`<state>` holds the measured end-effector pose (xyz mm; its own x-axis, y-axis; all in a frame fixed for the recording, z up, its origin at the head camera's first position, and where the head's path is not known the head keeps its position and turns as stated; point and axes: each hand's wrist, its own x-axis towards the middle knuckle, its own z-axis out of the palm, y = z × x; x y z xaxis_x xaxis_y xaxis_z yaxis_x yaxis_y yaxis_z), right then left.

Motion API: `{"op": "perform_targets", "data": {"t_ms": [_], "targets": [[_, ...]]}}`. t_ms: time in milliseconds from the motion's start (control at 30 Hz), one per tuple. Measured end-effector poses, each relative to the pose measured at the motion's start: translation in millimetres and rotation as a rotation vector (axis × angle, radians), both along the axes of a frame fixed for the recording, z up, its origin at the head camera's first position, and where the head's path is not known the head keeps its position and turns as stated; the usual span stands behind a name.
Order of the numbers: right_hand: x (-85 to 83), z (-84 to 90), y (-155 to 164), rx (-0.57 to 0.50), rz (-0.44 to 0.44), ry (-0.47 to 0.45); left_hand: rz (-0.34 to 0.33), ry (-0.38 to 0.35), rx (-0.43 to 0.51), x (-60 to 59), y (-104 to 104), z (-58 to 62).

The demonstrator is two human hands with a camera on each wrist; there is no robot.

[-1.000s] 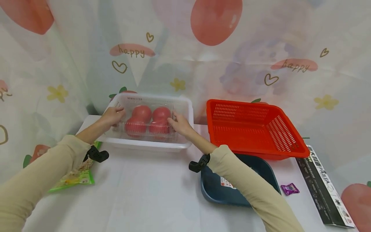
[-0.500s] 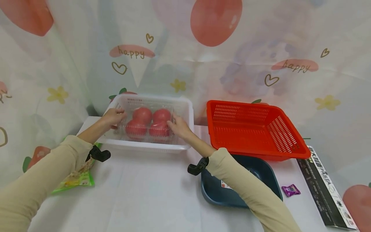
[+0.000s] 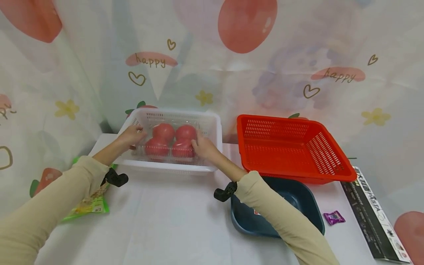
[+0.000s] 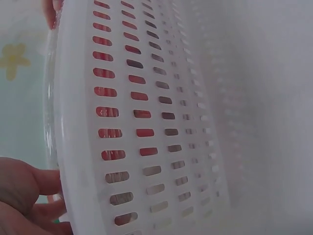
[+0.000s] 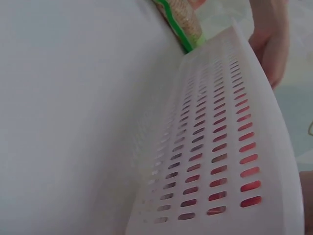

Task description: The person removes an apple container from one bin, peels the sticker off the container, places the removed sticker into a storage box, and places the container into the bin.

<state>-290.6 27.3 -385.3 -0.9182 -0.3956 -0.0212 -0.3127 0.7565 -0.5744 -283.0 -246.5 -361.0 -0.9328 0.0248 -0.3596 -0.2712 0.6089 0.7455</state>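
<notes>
Both hands are inside the white plastic basket with holes [image 3: 212, 127], which sits at the far left of the white table [image 3: 165, 221]. In the basket lies a clear plastic box of four red tomatoes [image 3: 170, 141]. The left hand [image 3: 132, 135] grips the left end of the box with curled fingers. The right hand [image 3: 202, 144] grips the right end, fingers bent round the edge. The box looks very low in the basket, but I cannot tell if it rests on the bottom or hangs just above it.

I think the step now is handling the tomato box with two hands in the white basket. The next move needs both hands to work together and keep the box level, so the tomatoes do not roll or get squashed.

To the right stands a red plastic basket [image 3: 291, 147]. Nearer is a dark blue tray [image 3: 298, 195], partly under the right sleeve. A small purple sweet [image 3: 334, 217] and a long black box [image 3: 374, 213] lie at the right. A green snack bag [image 3: 89, 202] lies at the left
</notes>
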Motion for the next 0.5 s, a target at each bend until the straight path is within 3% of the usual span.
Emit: {"op": "perform_targets", "data": {"t_ms": [133, 200, 267, 400, 500], "targets": [[0.8, 4.3, 1, 0.065, 0.000, 0.035, -0.009, 0.018, -0.017, 0.8, 0, -0.4], [0.4, 6.5, 3, 0.090, 0.006, 0.073, -0.046, 0.071, -0.080, 1.1, 1, -0.2], [-0.1, 10.5, 6, 0.102, 0.022, 0.115, -0.097, 0.173, -0.213, 1.2, 1, 0.5], [-1.8, 21.9, 16, 0.068, 0.057, 0.147, -0.171, 0.466, -0.501, 3.7, 4, 9.0], [-3.1, 32.0, 28, 0.020, 0.057, 0.126, -0.194, 0.590, -0.547, 6.9, 8, 18.6]]}}
